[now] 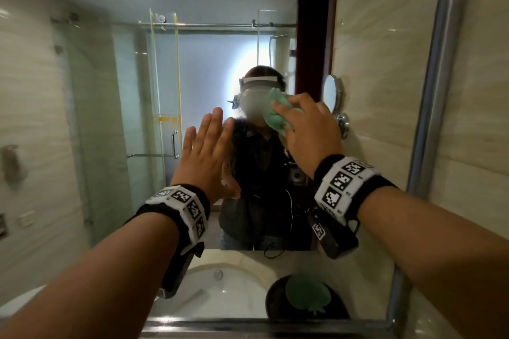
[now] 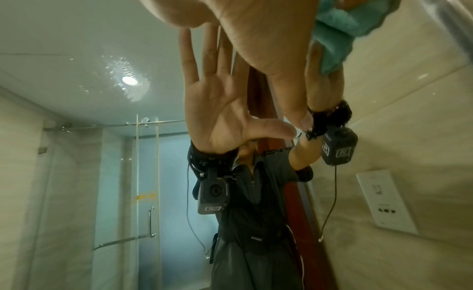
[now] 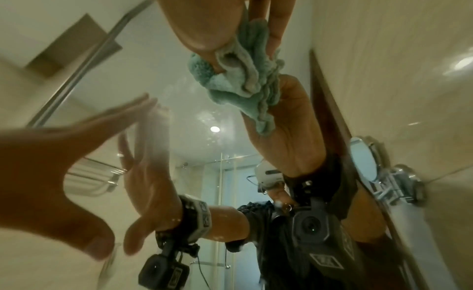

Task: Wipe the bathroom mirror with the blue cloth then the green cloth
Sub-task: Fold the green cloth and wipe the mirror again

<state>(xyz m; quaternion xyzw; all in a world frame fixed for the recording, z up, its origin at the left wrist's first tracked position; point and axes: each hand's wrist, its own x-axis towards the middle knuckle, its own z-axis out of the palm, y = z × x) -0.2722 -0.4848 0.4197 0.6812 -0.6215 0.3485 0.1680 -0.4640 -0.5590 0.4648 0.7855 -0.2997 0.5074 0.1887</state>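
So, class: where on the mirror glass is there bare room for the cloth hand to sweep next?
The large wall mirror is bare left of the flat left hand. Crowded: the right hand pressing the crumpled green cloth, near the metal frame.

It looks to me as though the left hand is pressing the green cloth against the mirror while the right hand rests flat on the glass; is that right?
Not quite: the hands are swapped. In the head view the right hand presses the green cloth on the mirror, while the left hand rests flat.
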